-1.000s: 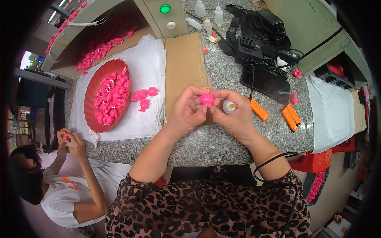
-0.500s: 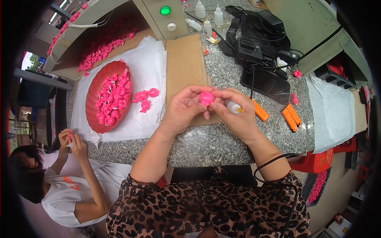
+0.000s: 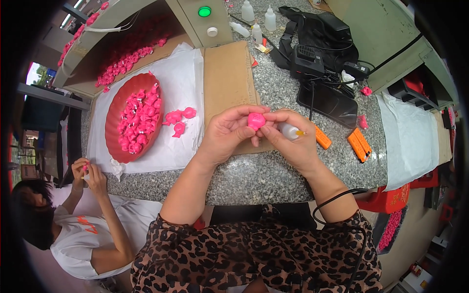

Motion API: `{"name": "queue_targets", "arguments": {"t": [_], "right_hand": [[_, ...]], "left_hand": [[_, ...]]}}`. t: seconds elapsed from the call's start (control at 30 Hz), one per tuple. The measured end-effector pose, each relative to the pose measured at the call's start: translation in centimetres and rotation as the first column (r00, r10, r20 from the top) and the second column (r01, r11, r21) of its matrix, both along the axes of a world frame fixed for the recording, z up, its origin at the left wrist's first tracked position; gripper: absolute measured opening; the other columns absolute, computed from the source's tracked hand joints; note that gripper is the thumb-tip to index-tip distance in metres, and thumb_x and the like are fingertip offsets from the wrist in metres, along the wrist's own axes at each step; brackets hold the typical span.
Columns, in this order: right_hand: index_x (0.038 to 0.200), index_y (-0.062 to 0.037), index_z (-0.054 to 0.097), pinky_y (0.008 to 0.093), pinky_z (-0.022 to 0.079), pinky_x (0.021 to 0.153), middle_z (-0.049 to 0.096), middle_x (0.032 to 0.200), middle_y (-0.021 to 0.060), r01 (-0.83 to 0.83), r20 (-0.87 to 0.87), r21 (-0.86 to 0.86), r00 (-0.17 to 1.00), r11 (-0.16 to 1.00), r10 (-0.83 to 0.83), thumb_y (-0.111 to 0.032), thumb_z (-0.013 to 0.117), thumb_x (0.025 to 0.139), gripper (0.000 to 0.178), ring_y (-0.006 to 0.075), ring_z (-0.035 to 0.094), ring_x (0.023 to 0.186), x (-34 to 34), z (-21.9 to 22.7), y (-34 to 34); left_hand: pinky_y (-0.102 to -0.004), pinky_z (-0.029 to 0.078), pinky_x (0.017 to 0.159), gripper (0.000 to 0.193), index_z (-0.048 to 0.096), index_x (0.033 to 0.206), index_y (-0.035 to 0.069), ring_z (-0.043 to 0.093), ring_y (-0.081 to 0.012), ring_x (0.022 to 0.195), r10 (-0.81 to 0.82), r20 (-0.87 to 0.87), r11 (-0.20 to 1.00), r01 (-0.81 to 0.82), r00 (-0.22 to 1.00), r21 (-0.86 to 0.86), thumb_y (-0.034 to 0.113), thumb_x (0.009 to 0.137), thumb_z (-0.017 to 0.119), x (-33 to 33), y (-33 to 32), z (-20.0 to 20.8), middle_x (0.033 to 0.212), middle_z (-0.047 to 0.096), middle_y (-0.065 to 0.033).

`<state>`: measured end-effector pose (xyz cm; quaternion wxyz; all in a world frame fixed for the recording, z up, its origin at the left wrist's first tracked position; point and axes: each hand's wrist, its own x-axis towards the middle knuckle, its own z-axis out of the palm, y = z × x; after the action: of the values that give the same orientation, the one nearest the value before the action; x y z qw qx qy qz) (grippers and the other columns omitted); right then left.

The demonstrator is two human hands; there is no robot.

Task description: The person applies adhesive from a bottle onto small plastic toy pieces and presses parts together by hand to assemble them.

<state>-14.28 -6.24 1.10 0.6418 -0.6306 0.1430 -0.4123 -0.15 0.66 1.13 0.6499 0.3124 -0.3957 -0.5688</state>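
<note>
Left side of the speckled grey tabletop (image 3: 249, 183): we have a red fluted bowl (image 3: 112, 122) on a sheet of white paper (image 3: 188, 80), heaped with pink parts (image 3: 139, 119) showing silvery glints. A few loose parts (image 3: 189, 113) of the same pink lie on the paper, just beside the bowl. A strip of brown cardboard (image 3: 227, 73) borders the paper; the left hand (image 3: 225, 131) hides some of its near end. Towards the back we log four white dropper bottles (image 3: 270, 20), three upright and one lying down. To the right: a black strapped bag (image 3: 320, 34) with boxy black gear (image 3: 307, 61) on it, a dark glossy slab (image 3: 330, 105) and two orange blocks (image 3: 359, 145), one of them partly behind the right hand (image 3: 299, 146). A black cable (image 3: 318, 211) crosses the right forearm. At far left, a co-worker (image 3: 73, 254) has both hands raised around something small and pink.

Our specimen, a pink piece (image 3: 256, 121), is small, rounded and slightly glossy, with faint marks too fine for us to resolve. It sits between the two hands, over the cardboard's near end. Left grip: clamped on the piece's left side. Right grip: thumb and forefinger clamped on its right side, a translucent squeeze bottle (image 3: 289, 131) tucked in the same hand, yellow tip towards the right
</note>
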Motion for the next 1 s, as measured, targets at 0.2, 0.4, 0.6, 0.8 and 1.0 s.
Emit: {"name": "queue_targets", "arguments": {"t": [0.2, 0.4, 0.6, 0.8, 1.0], "right_hand": [[0.086, 0.0037, 0.055, 0.0196, 0.044, 0.06, 0.055, 0.076, 0.0061, 0.01, -0.034, -0.052, 0.999, 0.999, -0.012, 0.003, 0.057, 0.074, 0.012, 0.0092, 0.055, 0.067, 0.0, 0.0, 0.1], [0.085, 0.0039, 0.052, 0.0208, 0.046, 0.059, 0.056, 0.074, 0.0071, -0.059, 0.018, 0.21, 0.998, 0.976, 0.056, 0.002, 0.055, 0.077, 0.009, 0.0106, 0.057, 0.064, 0.0, 0.7, 0.5], [0.082, 0.0019, 0.053, 0.0188, 0.044, 0.058, 0.056, 0.073, 0.0041, -0.032, -0.037, 0.266, 0.998, 0.963, 0.043, -0.002, 0.058, 0.076, 0.008, 0.0073, 0.054, 0.064, 0.1, 0.2, 0.3], [0.077, -0.0013, 0.055, 0.0155, 0.038, 0.056, 0.055, 0.071, -0.0011, 0.083, -0.191, 0.198, 0.981, 0.977, -0.044, -0.009, 0.061, 0.075, 0.01, 0.0028, 0.048, 0.062, 0.0, 0.6, 0.0], [0.076, -0.0024, 0.055, 0.0147, 0.034, 0.05, 0.051, 0.065, -0.0044, 0.107, -0.186, 0.224, 0.98, 0.969, -0.065, -0.01, 0.062, 0.076, 0.01, 0.0004, 0.044, 0.057, 0.0, -0.2, -0.1]], "left_hand": [[-0.0211, 0.047, 0.062, 0.028, 0.046, 0.108, -0.004, 0.054, -0.011, 0.071, -0.031, 0.016, 1.0, 0.03, 0.999, 0.008, 0.007, 0.082, 0.05, 0.0, 0.0, -0.4, 0.097, 0.055, -0.0129], [-0.0228, 0.047, 0.06, 0.029, 0.045, 0.108, -0.004, 0.054, -0.0114, 0.068, -0.048, -0.094, 0.997, 0.053, 0.994, 0.053, 0.014, 0.085, 0.046, -0.2, 0.0, -0.6, 0.088, 0.055, -0.0109], [-0.0224, 0.047, 0.058, 0.029, 0.046, 0.107, -0.004, 0.054, -0.0111, 0.064, -0.022, -0.104, 0.994, 0.033, 0.994, 0.102, 0.016, 0.087, 0.044, -0.2, -0.1, -0.7, 0.084, 0.055, -0.0101], [-0.0209, 0.045, 0.056, 0.022, 0.05, 0.097, -0.002, 0.053, -0.0107, 0.062, 0.196, 0.128, 0.968, -0.213, 0.972, 0.133, 0.015, 0.083, 0.05, 0.9, -0.7, -0.7, 0.081, 0.055, -0.0078], [-0.0292, 0.044, 0.06, 0.028, 0.046, 0.092, 0.0, 0.052, -0.0199, 0.069, 0.722, 0.691, 0.547, -0.64, 0.035, -0.539, 0.0, 0.067, 0.061, 3.5, -1.1, -1.0, 0.083, 0.049, -0.0108]]}}
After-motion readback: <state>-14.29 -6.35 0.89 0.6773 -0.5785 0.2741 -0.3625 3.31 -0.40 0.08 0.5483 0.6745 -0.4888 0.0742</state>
